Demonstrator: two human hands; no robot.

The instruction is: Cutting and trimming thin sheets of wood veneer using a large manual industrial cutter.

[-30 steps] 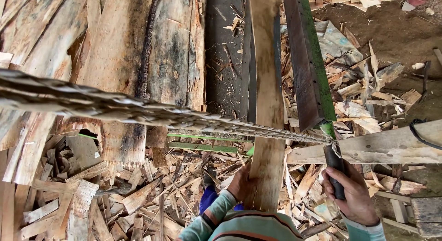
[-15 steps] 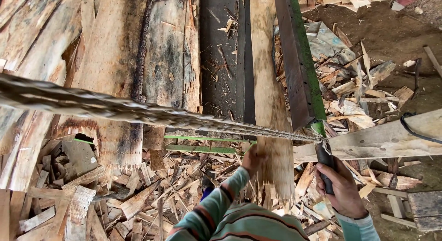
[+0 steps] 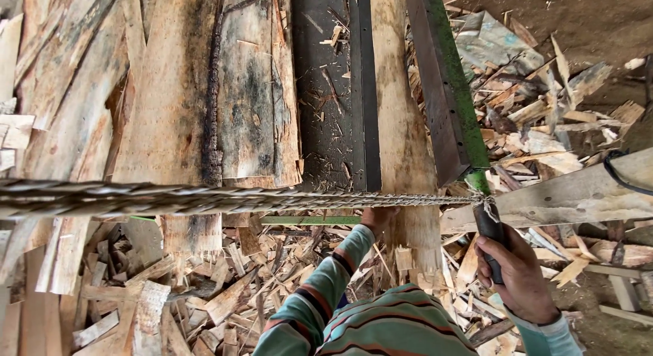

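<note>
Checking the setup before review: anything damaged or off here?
The plank under the left hand is splintered at its near end. Offcuts litter the ground. The right hand grips a dark handle tied with frayed rope.

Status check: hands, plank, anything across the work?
Right hand gripping dark lever handle. Left hand on pale plank. Twisted rope stretched across the plank.

Dirt floor (image 3: 578, 15) — littered with wood offcuts (image 3: 224, 295), daylight.
</note>
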